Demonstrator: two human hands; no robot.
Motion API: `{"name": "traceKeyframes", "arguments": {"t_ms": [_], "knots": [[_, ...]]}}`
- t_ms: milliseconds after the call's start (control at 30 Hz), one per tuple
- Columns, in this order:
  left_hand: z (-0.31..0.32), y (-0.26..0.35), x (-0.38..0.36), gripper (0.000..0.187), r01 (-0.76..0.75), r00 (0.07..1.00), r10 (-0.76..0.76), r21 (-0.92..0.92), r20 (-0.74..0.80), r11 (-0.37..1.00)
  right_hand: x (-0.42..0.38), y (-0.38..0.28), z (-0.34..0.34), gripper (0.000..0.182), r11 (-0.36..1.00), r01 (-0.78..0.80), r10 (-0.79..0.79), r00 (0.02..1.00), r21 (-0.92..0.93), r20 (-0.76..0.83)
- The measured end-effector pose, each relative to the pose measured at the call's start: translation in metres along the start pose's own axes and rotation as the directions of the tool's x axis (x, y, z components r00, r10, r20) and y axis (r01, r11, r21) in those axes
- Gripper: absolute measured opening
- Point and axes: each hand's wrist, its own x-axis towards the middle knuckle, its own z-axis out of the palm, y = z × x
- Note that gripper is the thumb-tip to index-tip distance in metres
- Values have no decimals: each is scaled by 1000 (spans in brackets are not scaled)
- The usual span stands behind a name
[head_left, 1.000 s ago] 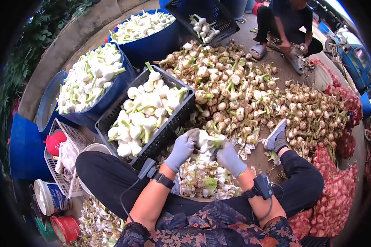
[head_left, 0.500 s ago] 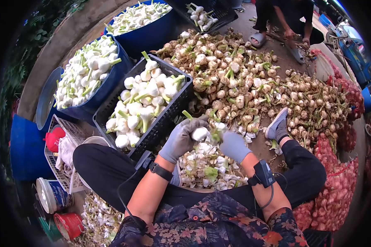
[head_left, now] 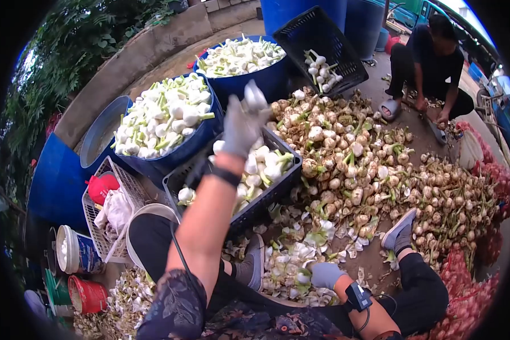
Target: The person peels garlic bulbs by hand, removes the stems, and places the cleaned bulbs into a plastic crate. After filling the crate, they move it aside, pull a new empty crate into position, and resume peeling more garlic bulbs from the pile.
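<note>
My left hand (head_left: 242, 127), in a grey glove, is raised over the black crate (head_left: 277, 195) of trimmed garlic bulbs (head_left: 258, 167). Motion smears its fingers, and a blurred pale shape shows at their tips; whether they grip it cannot be told. Low above the heap of garlic peelings (head_left: 292, 263) is my gloved right hand (head_left: 326, 276). Its fingers are curled, with whatever they hold hidden. Beyond the peelings lies a large pile of untrimmed garlic (head_left: 351, 164), brownish with roots and stems.
Blue tubs (head_left: 181, 153) heaped with white garlic stand behind the crate. A tilted black crate (head_left: 345, 62) holds several bulbs. A white basket (head_left: 96, 212) and a red bucket (head_left: 88, 294) are at left. Another person (head_left: 430, 73) crouches at far right, near red net sacks (head_left: 470, 300).
My left hand has swung up and forward from my lap, where it held a garlic bulb, to above the crate. My right hand has dropped toward the peelings. The view has tilted up.
</note>
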Motion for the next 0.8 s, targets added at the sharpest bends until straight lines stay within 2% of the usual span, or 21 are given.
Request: {"name": "traceKeyframes", "arguments": {"t_ms": [33,67,100,133,167,200,233,267,300,333,367,400,467,500,533,600,667,700,733,767,800], "knots": [[16,20,26,45,-252,967,207,426,150,869,-4,-2,-3,42,997,45,-42,998,62,-38],[46,38,43,38,75,959,-56,58,-279,995,-10,-3,-10,46,987,81,-72,995,136,-72],[65,41,36,38,81,987,-44,247,-151,966,-4,2,-10,55,968,158,-156,987,197,-27],[78,34,27,39,75,997,-77,418,-13,905,13,16,9,59,888,334,-299,941,316,-155],[87,23,13,41,91,990,-131,509,43,856,34,37,32,55,616,580,-467,814,533,-345],[80,8,-5,42,100,977,-192,592,95,800,32,47,14,41,542,181,-395,917,821,59],[57,-5,-22,46,117,883,-328,519,337,847,19,61,0,30,436,115,-267,964,893,6],[60,-30,-57,54,83,910,-312,616,273,783,54,98,14,26,892,63,103,936,448,-337],[66,-43,-95,63,-34,884,-359,806,301,591,33,108,5,25,872,-76,340,804,483,-487],[60,-60,-125,65,171,885,-429,730,181,661,20,113,-6,21,915,-309,402,747,258,-530],[48,-78,-144,63,414,878,-471,632,-86,655,29,122,9,20,927,-87,291,779,365,-556],[44,-93,-164,59,514,847,-481,581,-226,631,38,129,25,19,881,140,179,785,452,-593],[20,-119,-194,43,535,845,-473,401,-250,744,29,92,33,19,973,-142,205,893,183,-400],[15,-131,-203,42,617,783,-500,355,-370,703,56,103,65,24,979,-201,193,960,-21,-205],[0,-144,-213,39,672,734,-555,296,-391,679,59,94,81,24,951,-309,302,899,29,-319],[-25,-164,-234,46,745,667,-561,453,-491,490,69,104,69,23,943,-292,329,886,160,-325],[-47,-182,-251,52,397,846,-479,876,-234,274,42,94,30,23,913,124,145,791,388,-594],[-38,-183,-252,56,92,918,-395,980,-16,174,39,87,14,25,818,188,188,805,543,-563],[-28,-181,-250,61,-222,916,-334,974,222,39,7,62,-23,27,472,154,207,938,868,-278],[-31,-182,-247,68,-190,888,-406,976,218,109,-3,50,-35,29,214,275,160,937,937,-311],[-25,-179,-240,66,101,895,-442,942,54,321,-11,41,-41,32,-64,365,119,927,929,-356]]}}
